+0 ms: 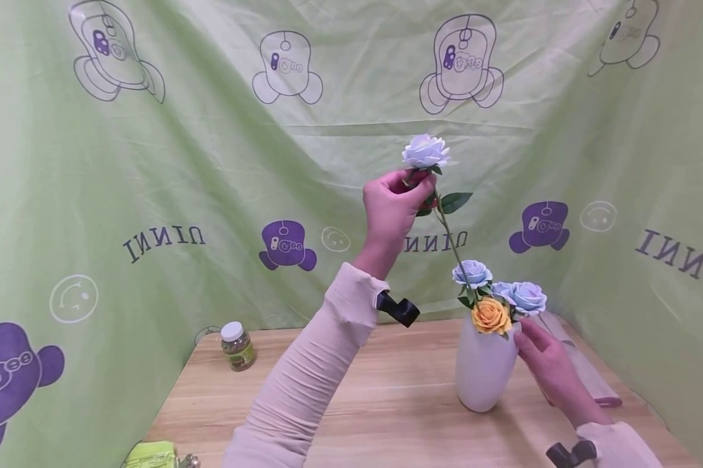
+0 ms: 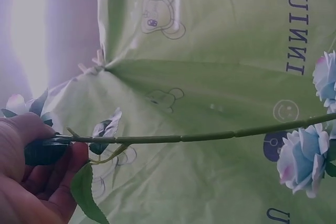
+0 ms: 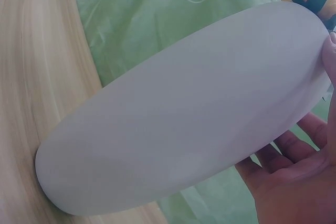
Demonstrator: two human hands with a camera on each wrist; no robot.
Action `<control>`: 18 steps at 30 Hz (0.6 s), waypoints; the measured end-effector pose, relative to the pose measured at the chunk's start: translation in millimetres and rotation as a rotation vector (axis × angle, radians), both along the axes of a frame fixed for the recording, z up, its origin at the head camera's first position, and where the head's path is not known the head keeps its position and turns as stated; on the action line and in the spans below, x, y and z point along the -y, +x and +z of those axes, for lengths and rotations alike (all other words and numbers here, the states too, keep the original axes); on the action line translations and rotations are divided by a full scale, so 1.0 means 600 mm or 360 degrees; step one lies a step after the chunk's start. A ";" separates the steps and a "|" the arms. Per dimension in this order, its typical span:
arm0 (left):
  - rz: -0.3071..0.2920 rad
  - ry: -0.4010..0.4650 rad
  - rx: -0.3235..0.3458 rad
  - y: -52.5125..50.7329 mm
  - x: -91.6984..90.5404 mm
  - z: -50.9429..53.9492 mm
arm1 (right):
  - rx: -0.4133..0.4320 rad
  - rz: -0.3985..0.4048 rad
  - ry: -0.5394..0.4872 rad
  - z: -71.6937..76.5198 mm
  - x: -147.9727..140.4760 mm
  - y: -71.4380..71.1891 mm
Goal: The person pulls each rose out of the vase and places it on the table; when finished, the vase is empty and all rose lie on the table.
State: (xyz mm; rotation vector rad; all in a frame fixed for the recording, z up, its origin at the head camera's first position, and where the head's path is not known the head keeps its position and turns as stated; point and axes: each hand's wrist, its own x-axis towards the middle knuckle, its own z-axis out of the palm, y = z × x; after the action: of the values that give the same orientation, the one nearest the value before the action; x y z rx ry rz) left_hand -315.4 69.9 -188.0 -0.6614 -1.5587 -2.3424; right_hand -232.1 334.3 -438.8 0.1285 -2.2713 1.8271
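Observation:
Just below its bloom, a pale blue artificial rose point(image 1: 426, 151) is pinched by my left hand point(image 1: 395, 201). Its long green stem point(image 2: 205, 136) slants down to the white vase point(image 1: 485, 370); its lower end is hidden among the other flowers. At the vase's mouth are several pale blue roses point(image 1: 527, 298) and an orange rose point(image 1: 492, 316). My right hand point(image 1: 553, 367) holds the vase's right side near the rim. In the right wrist view, the thumb lies on one side of the vase point(image 3: 184, 108) and the fingers point(image 3: 294, 148) on the other.
A white-capped jar point(image 1: 238, 348) stands at the back left of the wooden table point(image 1: 386, 390). Folded cloth point(image 1: 585, 370) lies behind my right hand. A green packet point(image 1: 151, 455) is at the front left. Printed green curtains point(image 1: 351, 130) surround the table.

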 end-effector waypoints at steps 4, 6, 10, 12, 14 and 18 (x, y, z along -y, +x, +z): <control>-0.0044 0.0024 0.0097 -0.011 0.007 -0.013 | -0.0008 0.0005 0.0009 0.001 0.001 -0.002; -0.0064 0.0010 0.0147 -0.016 0.011 -0.021 | -0.0016 0.0001 0.0035 0.000 0.001 -0.004; -0.0097 -0.0025 0.0263 -0.023 0.020 -0.034 | -0.0030 -0.0016 0.0077 0.001 0.001 -0.007; -0.0117 -0.0035 0.0327 -0.024 0.024 -0.041 | -0.0028 -0.0029 0.0080 0.001 0.001 -0.007; -0.0136 -0.0046 0.0385 -0.025 0.027 -0.050 | -0.0021 -0.0039 0.0079 0.001 0.001 -0.006; -0.0152 -0.0080 0.0465 -0.029 0.031 -0.075 | -0.0005 -0.0033 0.0024 -0.001 0.001 -0.003</control>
State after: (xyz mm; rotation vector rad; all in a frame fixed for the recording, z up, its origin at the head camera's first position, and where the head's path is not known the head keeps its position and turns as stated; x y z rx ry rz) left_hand -332.8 51.5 -232.8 -0.4263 -1.7448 -2.5725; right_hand -233.9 334.0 -439.6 0.1099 -2.2761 1.7984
